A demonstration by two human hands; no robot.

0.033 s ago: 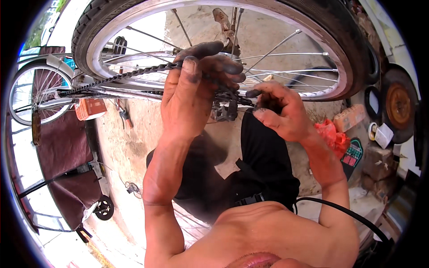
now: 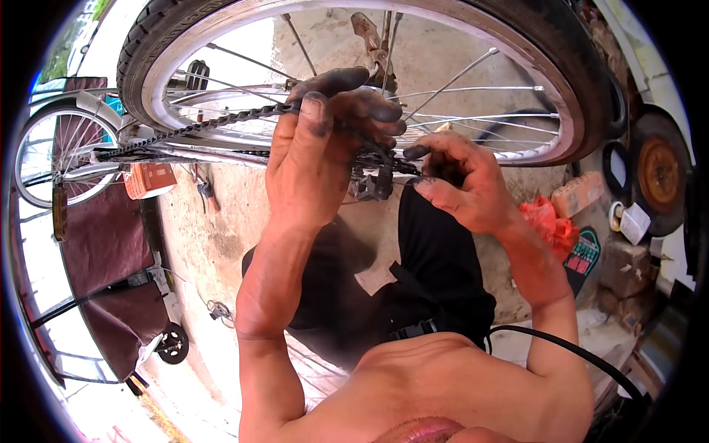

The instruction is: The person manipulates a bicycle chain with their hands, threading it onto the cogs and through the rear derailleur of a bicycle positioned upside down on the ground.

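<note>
A dark, greasy bicycle chain [image 2: 221,119] runs from the left along the bicycle's rear wheel [image 2: 569,122] to my hands. My left hand [image 2: 317,148] is closed around it, the thumb raised beside the links and the blackened fingers curled over to the right. My right hand [image 2: 469,181] pinches the chain's dark lower stretch beside the rear derailleur [image 2: 377,183], thumb below and forefinger above. Both hands' fingertips are black with grease. The left hand hides the hub and part of the chain.
Pliers with red handles [image 2: 208,196] lie on the floor near an orange-red box [image 2: 150,179]. To the right are a red plastic bag [image 2: 546,225], a brick [image 2: 577,195], a dark sandal [image 2: 583,255] and a small rusty wheel [image 2: 659,173]. Another bicycle wheel [image 2: 44,122] stands at far left.
My right hand's fingertips have shifted very slightly to the left along the chain. My left hand and the wheel stay where they were.
</note>
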